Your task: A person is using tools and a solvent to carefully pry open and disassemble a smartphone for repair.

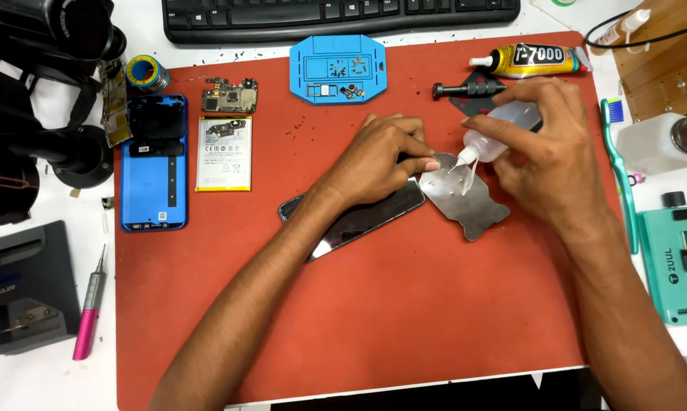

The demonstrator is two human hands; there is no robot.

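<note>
My right hand (545,144) grips a small white squeeze bottle (492,138), tilted with its nozzle pointing down at a grey metal plate (465,204) on the red mat (404,312). My left hand (385,156) rests with fingers curled on the plate's left end, pinning it, just above a dark phone screen (359,217) that lies flat and diagonal on the mat.
A blue phone back cover (153,171), a battery (224,154) and a circuit board (229,96) lie at the mat's left. Behind are a blue parts tray (337,67), a glue tube (530,61), a keyboard (336,15). A pink screwdriver (88,316) lies at left, a green toothbrush (621,164) at right.
</note>
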